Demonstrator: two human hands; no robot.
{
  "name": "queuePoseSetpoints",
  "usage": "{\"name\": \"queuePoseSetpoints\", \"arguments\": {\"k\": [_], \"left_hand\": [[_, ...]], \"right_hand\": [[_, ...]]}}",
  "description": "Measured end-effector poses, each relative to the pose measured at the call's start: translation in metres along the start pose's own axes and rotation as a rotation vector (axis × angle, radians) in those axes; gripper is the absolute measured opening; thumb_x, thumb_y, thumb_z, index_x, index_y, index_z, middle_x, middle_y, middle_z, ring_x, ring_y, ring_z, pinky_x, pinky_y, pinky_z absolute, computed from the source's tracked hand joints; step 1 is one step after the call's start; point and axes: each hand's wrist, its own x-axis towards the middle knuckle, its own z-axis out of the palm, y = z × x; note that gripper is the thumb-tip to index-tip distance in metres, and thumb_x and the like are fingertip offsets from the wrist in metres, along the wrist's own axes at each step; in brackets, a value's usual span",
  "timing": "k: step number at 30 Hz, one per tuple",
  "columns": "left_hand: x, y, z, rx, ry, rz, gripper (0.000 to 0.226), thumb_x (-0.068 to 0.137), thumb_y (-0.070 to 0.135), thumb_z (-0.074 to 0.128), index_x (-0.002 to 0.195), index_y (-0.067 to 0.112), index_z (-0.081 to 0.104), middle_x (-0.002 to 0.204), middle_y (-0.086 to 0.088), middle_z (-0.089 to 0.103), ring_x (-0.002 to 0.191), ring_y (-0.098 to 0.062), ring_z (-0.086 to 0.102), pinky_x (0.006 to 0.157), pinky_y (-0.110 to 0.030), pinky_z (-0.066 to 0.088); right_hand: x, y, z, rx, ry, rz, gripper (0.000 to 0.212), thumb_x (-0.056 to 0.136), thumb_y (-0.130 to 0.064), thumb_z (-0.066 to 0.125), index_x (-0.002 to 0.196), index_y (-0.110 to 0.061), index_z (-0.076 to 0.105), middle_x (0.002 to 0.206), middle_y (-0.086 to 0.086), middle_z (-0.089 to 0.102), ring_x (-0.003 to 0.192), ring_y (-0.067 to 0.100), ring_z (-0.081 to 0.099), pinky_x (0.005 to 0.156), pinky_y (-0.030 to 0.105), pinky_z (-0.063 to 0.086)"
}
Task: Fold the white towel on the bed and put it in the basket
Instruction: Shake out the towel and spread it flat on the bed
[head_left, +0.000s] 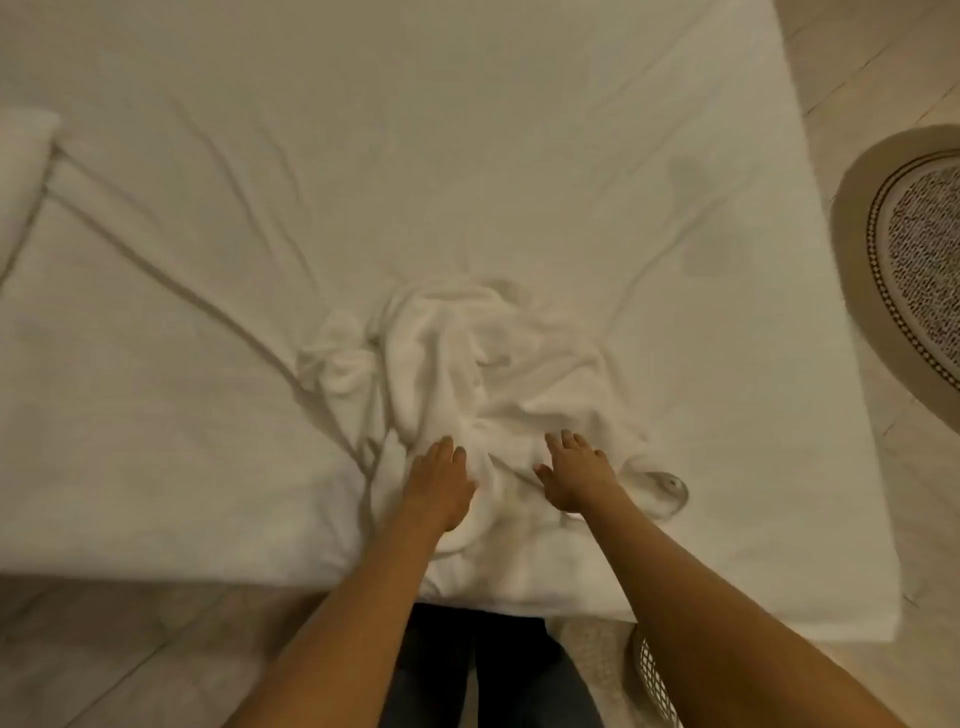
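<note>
A white towel (467, 364) lies crumpled in a heap on the white bed sheet (208, 441), near the bed's front edge. My left hand (439, 480) rests palm down on the towel's near left part, fingers spread. Palm down as well, my right hand (571, 473) lies flat on the towel's near right part, fingers apart. Neither hand grips the cloth. A white lattice basket (657, 680) stands on the floor below the bed's front edge, mostly hidden by my right forearm.
The bed's right edge runs down toward the lower right. An oval patterned rug (914, 270) lies on the floor at the right. A folded white pillow or duvet edge (23, 171) sits at the far left. My dark trousers show below the bed.
</note>
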Motion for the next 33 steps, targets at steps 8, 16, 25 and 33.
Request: {"name": "queuePoseSetpoints", "arguments": {"k": [8,16,25,33], "left_hand": [[0.012,0.003,0.092,0.034,-0.045,-0.005,0.060,0.101,0.035,0.035,0.149,0.006,0.015,0.160,-0.013,0.005,0.148,-0.026,0.010,0.120,-0.038,0.016],[0.032,0.003,0.149,0.093,0.079,-0.033,0.078,0.067,0.037,0.082,0.133,0.006,0.053,0.146,-0.017,0.045,0.130,-0.022,0.052,0.099,-0.036,0.049],[0.045,-0.023,0.174,0.107,0.456,0.179,0.035,0.080,0.014,0.048,0.115,0.008,0.049,0.117,-0.013,0.070,0.096,-0.020,0.072,0.078,-0.026,0.059],[0.038,-0.014,0.141,-0.036,0.464,0.168,0.064,0.048,0.000,0.086,0.095,0.015,0.045,0.074,-0.002,0.069,0.062,-0.016,0.067,0.055,-0.022,0.056]], "right_hand": [[0.026,0.014,0.059,-0.069,0.005,-0.029,0.050,0.095,-0.030,0.043,0.140,-0.013,0.028,0.153,0.012,0.019,0.139,0.027,0.023,0.109,0.040,0.029],[0.049,0.030,0.087,-0.102,0.097,-0.030,0.062,0.093,-0.013,0.048,0.147,-0.011,0.019,0.155,0.010,0.020,0.141,0.026,0.025,0.107,0.036,0.035],[0.056,0.029,0.109,-0.093,0.339,-0.029,0.041,0.078,-0.001,0.060,0.119,-0.001,0.060,0.120,0.023,0.063,0.107,0.039,0.062,0.070,0.042,0.055],[0.038,0.023,0.106,0.054,0.540,-0.055,0.023,0.071,0.002,0.052,0.084,-0.004,0.070,0.076,0.008,0.071,0.069,0.030,0.068,0.043,0.029,0.049]]}}
